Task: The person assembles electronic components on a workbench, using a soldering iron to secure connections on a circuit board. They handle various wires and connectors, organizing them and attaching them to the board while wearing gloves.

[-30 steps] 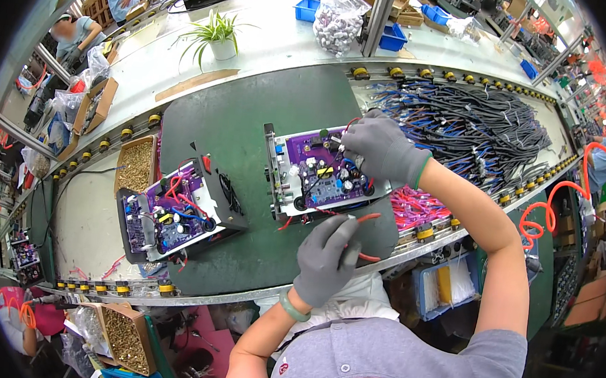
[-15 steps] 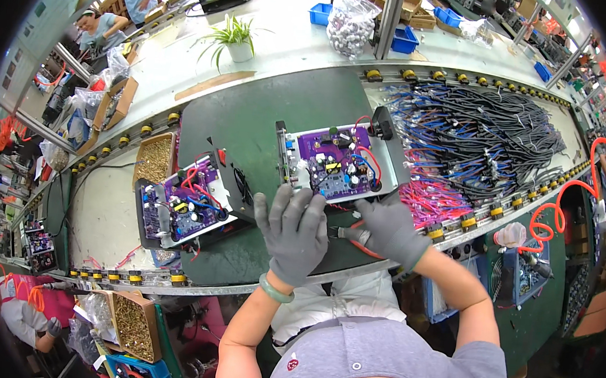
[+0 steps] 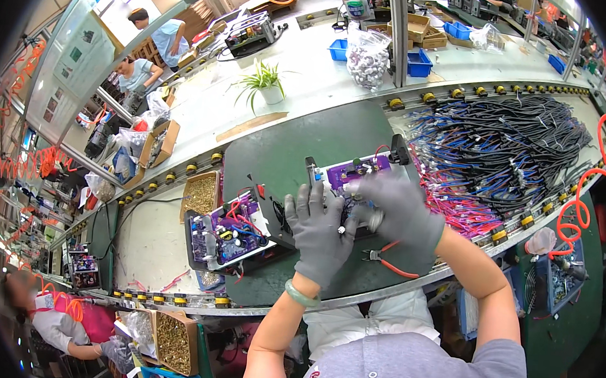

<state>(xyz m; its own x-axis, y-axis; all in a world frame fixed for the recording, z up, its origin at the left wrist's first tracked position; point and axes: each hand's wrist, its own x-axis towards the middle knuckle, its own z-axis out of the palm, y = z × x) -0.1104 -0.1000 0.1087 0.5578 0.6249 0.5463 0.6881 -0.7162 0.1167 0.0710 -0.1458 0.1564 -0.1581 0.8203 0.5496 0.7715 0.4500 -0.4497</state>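
Observation:
My left hand (image 3: 319, 238), in a grey glove, has its fingers stretched out along the near edge of an open-topped device with a purple circuit board (image 3: 343, 174). A small white connector (image 3: 341, 230) shows beside its thumb. Over the right part of that same board is my right hand (image 3: 410, 221), also gloved and smeared by motion; whether it holds anything cannot be made out. Both hands hide much of the board. Pliers with red handles (image 3: 397, 269) lie on the green mat (image 3: 285, 142), below my right hand and apart from it.
A second device with a purple board (image 3: 233, 230) stands at the left. Beyond it is a box of small brass-coloured parts (image 3: 200, 196). Black, blue and red cable bundles (image 3: 509, 154) cover the right side. A potted plant (image 3: 271, 92) stands behind; other people work at the left.
My right hand has left the pliers, which now lie on the mat, and has moved up over the board. The head view has shifted, so the scene appears farther right and lower.

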